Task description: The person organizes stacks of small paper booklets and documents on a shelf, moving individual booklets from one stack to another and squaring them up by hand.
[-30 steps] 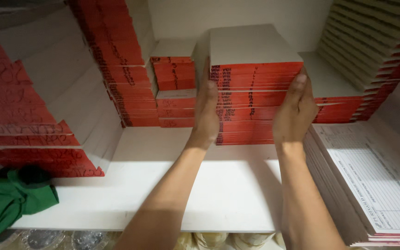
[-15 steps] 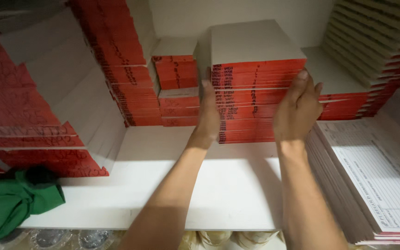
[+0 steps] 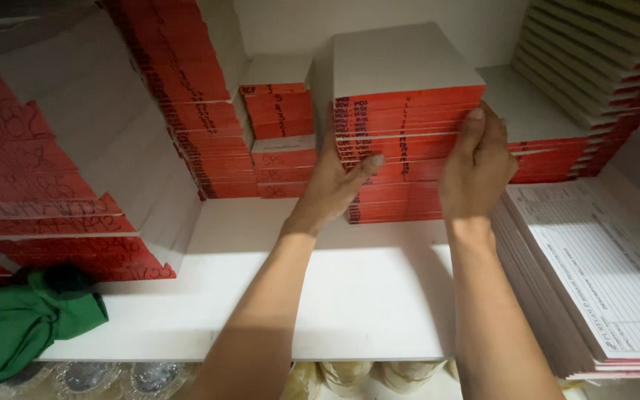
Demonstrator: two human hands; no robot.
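Shifted since half a second ago, the left hand (image 3: 332, 185) now hooks its thumb across the front of the stack of red-spined pads (image 3: 401, 122), where before it lay flat along the stack's left side; the stack itself sits slightly farther back and higher in view. That stack, grey-white on top with handwritten marks down its red spines, stands on the white shelf (image 3: 335, 296), against the back wall, between a shorter red pile (image 3: 279, 130) on its left and a low flat pile (image 3: 538, 144) on its right. Both hands grip the stack from either side: the left with fingers behind the left edge and thumb on the spines, the right hand (image 3: 475, 167) curled around the right front corner, fingertips near the top.

The step in hand appears to be squaring the stack into its slot among the other piles. The next move would seem to call for even pressure from both sides, so that the loose pads stay aligned and do not fan out or snag the neighbouring piles.

Farther out, tall leaning red-spined stacks (image 3: 179, 89) fill the left, more pads (image 3: 601, 59) rise stepwise at upper right, printed form sheets (image 3: 601, 274) lie stacked at right, and a green cloth (image 3: 16, 326) is bunched at the shelf's lower left.
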